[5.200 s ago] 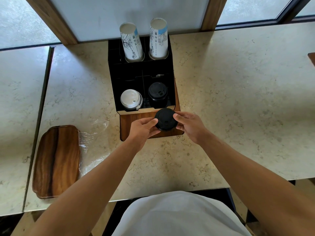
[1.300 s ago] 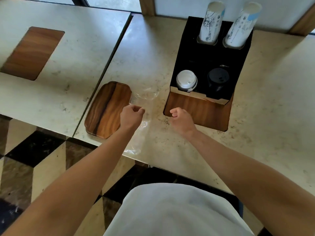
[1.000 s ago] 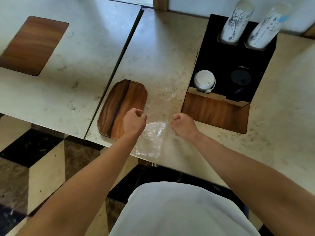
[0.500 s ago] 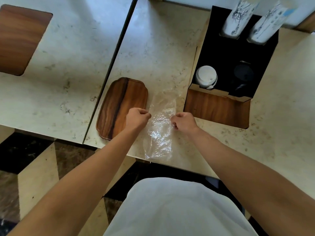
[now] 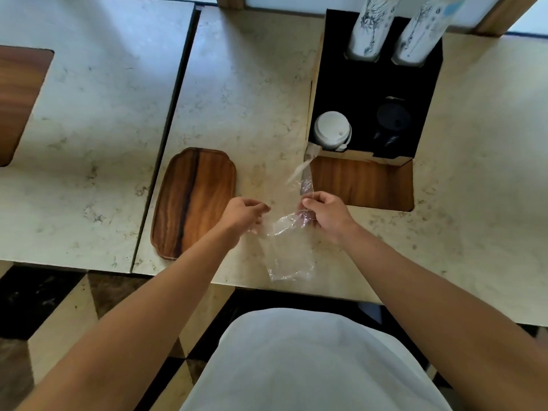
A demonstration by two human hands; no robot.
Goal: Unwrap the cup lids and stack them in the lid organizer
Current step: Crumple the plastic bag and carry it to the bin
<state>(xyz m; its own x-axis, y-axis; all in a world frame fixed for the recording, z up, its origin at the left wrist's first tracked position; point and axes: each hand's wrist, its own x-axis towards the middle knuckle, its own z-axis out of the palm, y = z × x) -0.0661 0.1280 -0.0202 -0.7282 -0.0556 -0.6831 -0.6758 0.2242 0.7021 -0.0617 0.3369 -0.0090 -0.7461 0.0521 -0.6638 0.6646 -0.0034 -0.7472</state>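
Reaching forward over the counter edge, both bare arms meet at a clear plastic wrapper [image 5: 289, 250]. The left hand [image 5: 243, 216] is turned knuckles up, its fingers curled, and it pinches the left side of the wrapper. The right hand [image 5: 324, 215] is close beside it, fingers also curled, and it grips the upper part of the wrapper, which is bunched between thumb and fingers. One thin strip of the plastic rises from the right hand toward the near left corner of the lid organizer [image 5: 373, 87]. The lower part of the wrapper lies flat on the marble counter [image 5: 252, 84], near its front edge.

Inside the black organizer, a stack of white lids [image 5: 332, 133] sits in the near left compartment and a stack of black lids [image 5: 393, 121] in the near right one. Two stacks of printed paper cups [image 5: 397, 28] stand in the far compartments. I cannot tell if any lid is left in the wrapper; it looks empty.

Just left of the left hand, a wooden tray [image 5: 194, 200] lies on the counter. The person wears a white top [image 5: 311, 363].
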